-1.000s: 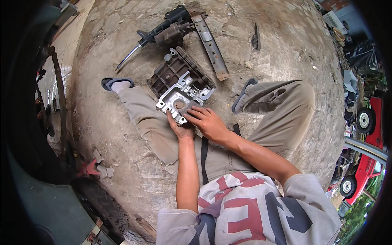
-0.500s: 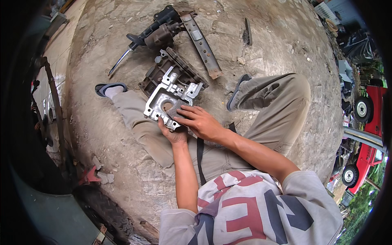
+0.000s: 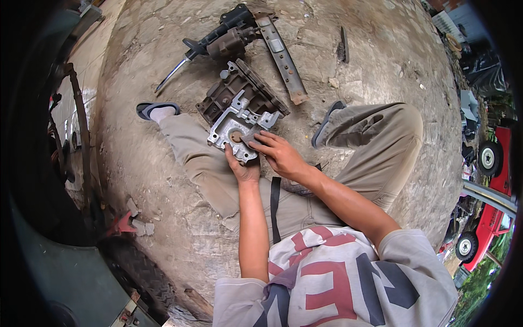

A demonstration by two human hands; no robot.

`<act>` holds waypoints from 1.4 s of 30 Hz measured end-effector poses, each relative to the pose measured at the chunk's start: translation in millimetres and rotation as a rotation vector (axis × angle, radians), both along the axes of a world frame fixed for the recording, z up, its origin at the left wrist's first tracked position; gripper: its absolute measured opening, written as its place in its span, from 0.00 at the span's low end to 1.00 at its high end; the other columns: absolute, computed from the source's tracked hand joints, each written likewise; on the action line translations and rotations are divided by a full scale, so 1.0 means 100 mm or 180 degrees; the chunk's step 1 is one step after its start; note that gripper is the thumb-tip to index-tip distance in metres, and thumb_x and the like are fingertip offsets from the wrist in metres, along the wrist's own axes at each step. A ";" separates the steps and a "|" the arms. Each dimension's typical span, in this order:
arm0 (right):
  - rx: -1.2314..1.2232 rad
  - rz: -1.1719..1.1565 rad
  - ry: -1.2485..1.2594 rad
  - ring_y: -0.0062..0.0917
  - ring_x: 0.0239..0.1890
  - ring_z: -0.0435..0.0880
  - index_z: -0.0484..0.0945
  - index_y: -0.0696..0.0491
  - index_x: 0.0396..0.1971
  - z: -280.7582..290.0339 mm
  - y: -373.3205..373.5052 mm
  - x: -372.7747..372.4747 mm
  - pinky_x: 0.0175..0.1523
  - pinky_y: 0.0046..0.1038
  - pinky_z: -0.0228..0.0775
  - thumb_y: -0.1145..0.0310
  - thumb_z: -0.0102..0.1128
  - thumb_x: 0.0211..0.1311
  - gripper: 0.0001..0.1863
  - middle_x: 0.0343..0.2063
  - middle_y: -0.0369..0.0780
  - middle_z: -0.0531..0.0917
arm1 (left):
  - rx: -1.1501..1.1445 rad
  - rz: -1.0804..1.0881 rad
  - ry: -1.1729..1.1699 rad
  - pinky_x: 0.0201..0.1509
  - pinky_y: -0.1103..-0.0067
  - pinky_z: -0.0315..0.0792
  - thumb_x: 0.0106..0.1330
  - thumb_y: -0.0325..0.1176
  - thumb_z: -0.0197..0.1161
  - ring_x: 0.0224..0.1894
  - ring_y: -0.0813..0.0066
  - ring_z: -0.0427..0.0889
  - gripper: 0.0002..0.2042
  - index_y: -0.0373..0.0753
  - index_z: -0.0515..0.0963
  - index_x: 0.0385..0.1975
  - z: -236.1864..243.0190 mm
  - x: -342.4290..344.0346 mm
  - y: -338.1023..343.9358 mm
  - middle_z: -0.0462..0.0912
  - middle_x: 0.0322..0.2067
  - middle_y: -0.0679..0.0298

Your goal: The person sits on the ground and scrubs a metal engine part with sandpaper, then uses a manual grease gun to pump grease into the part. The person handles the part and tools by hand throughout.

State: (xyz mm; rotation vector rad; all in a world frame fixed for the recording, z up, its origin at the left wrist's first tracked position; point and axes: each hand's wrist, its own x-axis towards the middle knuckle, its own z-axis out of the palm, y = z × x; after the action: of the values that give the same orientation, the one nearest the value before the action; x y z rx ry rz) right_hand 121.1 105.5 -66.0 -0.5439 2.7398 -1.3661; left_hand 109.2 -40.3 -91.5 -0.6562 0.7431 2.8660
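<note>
My left hand [image 3: 244,170] grips the near end of a silver metal casting [image 3: 218,133] with bolt holes and a round opening, its thumb on the rim and its other fingers mostly hidden underneath. My right hand [image 3: 282,155] presses a small dark grey abrasive pad [image 3: 250,134] against the casting's inner face, beside the round opening. Whether the pad is sandpaper or a thicker block I cannot tell. Just beyond, a larger dark brown metal housing [image 3: 220,97] rests on the ground, partly covered by the casting's far edge.
Farther off lie a black shock absorber [image 3: 229,23], a rusty cylindrical part [image 3: 226,46] and a long drilled metal bracket [image 3: 283,61]. A dark flat bar [image 3: 344,44] lies to their right. My bent legs flank the work. A red vehicle [image 3: 497,207] stands at far right.
The whole view has shifted slightly, so things sit farther right and lower. My right hand and the pad have slid a little away from me along the casting; the left hand keeps its grip.
</note>
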 end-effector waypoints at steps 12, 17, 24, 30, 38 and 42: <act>0.0182 0.0577 0.0085 0.39 0.71 0.67 0.74 0.47 0.65 0.27 0.00 0.07 0.71 0.44 0.60 0.78 0.59 0.58 0.31 0.66 0.43 0.74 | 0.0109 0.0407 -0.0195 0.68 0.64 0.67 0.69 0.63 0.50 0.62 0.61 0.73 0.35 0.43 0.65 0.68 0.12 -0.01 -0.06 0.73 0.61 0.62; 0.0585 -0.0261 0.0038 0.41 0.71 0.66 0.73 0.47 0.65 0.01 0.14 -0.11 0.70 0.47 0.60 0.76 0.59 0.59 0.31 0.67 0.45 0.71 | 0.0066 0.0453 -0.0230 0.67 0.59 0.66 0.69 0.62 0.52 0.63 0.64 0.72 0.33 0.49 0.66 0.68 0.12 -0.08 0.01 0.73 0.62 0.64; 0.0172 0.0764 -0.0034 0.41 0.72 0.65 0.73 0.49 0.64 0.40 -0.05 0.06 0.70 0.43 0.61 0.78 0.59 0.56 0.32 0.68 0.46 0.70 | 0.0230 0.0348 -0.0227 0.68 0.62 0.67 0.69 0.64 0.48 0.61 0.57 0.74 0.35 0.42 0.68 0.65 0.07 -0.01 -0.08 0.74 0.60 0.59; 0.0460 -0.0383 0.0041 0.46 0.69 0.68 0.75 0.48 0.63 -0.05 0.11 -0.09 0.69 0.45 0.63 0.78 0.58 0.57 0.30 0.66 0.49 0.73 | 0.0185 0.0545 -0.0271 0.69 0.54 0.63 0.67 0.63 0.54 0.64 0.61 0.71 0.34 0.47 0.67 0.67 0.11 -0.05 0.00 0.74 0.61 0.63; 0.0040 0.0574 0.0062 0.41 0.71 0.66 0.75 0.47 0.62 0.32 -0.19 0.13 0.70 0.42 0.62 0.77 0.62 0.54 0.31 0.66 0.44 0.73 | -0.0049 0.0425 -0.0530 0.65 0.61 0.70 0.69 0.65 0.47 0.58 0.57 0.76 0.35 0.42 0.68 0.64 0.14 0.00 -0.06 0.75 0.58 0.58; 0.0127 0.0003 0.0155 0.42 0.69 0.69 0.76 0.49 0.61 0.14 -0.04 -0.04 0.69 0.41 0.64 0.79 0.60 0.55 0.30 0.64 0.46 0.74 | 0.0172 0.0563 -0.0374 0.63 0.61 0.71 0.68 0.64 0.52 0.59 0.61 0.75 0.34 0.45 0.68 0.66 0.17 -0.04 -0.01 0.75 0.59 0.62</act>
State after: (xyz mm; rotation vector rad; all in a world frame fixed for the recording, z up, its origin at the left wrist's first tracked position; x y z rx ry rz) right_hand 117.2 101.3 -52.3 -0.5835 2.7977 -1.3123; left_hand 105.1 -41.3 -74.9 -0.9168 0.6175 2.9597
